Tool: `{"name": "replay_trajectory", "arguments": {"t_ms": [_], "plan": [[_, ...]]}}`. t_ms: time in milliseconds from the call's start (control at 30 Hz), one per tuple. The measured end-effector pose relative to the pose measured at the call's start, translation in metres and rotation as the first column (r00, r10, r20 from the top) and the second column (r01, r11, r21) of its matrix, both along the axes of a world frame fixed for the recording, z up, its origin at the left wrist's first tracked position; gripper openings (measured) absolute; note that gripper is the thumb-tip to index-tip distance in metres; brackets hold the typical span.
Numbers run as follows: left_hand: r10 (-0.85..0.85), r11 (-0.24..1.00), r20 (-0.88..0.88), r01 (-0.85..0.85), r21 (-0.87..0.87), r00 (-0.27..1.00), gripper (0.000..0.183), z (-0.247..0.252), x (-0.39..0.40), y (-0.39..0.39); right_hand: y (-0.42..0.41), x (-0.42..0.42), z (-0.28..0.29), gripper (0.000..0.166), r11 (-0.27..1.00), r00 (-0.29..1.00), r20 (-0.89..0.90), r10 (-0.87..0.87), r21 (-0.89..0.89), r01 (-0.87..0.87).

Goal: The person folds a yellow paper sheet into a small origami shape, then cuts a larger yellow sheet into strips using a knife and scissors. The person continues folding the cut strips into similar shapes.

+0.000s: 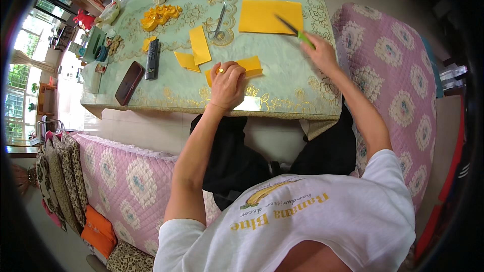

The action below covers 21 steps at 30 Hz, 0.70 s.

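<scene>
My right hand [320, 53] holds a knife [289, 26] by its green handle; the dark blade points up and left over a large yellow paper sheet [264, 16]. The knife looks slightly blurred. With a yellow ring on one finger, my left hand [229, 83] presses on a folded yellow paper strip [251, 66] near the table's front edge. Whether its fingers grip the strip, I cannot tell. Just beyond lie a yellow paper strip [199, 44] and a small folded yellow piece [186, 61]. Scissors [220, 22] rest farther back, beside the large sheet.
The table [181, 94] has a pale green patterned cover. On its left are a remote control [152, 58], a phone [129, 83], a pile of folded yellow paper pieces [160, 17] and a tissue box [94, 43]. A quilted pink sofa [382, 56] stands at the right.
</scene>
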<state>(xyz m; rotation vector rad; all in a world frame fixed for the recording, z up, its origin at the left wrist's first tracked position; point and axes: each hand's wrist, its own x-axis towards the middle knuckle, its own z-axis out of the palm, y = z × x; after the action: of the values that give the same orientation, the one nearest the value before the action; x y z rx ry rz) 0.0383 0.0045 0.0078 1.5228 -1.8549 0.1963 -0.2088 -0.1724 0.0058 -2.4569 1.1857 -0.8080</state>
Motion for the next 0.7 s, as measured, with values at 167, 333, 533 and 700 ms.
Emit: {"name": "replay_trajectory", "arguments": {"t_ms": [167, 333, 533, 700], "plan": [[0.016, 1.0, -0.016, -0.016, -0.003, 1.0, 0.016, -0.003, -0.002, -0.003, 0.045, -0.001, 0.001, 0.033, 0.965, 0.958, -0.164, 0.236, -0.078, -0.251], [0.062, 0.997, -0.023, -0.061, 0.047, 0.998, 0.017, -0.005, 0.0, -0.004, 0.047, 0.005, -0.004, 0.031, 0.914, 0.921, -0.162, 0.353, -0.149, -0.377], [0.238, 0.963, 0.079, -0.245, 0.115, 0.968, 0.029, -0.011, -0.001, -0.009, 0.039, 0.013, -0.004, 0.027, 0.835, 0.862, -0.195, 0.468, -0.221, -0.504], [0.302, 0.929, 0.143, -0.325, 0.175, 0.942, 0.033, -0.015, -0.003, -0.009, 0.044, 0.009, -0.004, 0.027, 0.804, 0.837, -0.211, 0.504, -0.241, -0.544]]}}
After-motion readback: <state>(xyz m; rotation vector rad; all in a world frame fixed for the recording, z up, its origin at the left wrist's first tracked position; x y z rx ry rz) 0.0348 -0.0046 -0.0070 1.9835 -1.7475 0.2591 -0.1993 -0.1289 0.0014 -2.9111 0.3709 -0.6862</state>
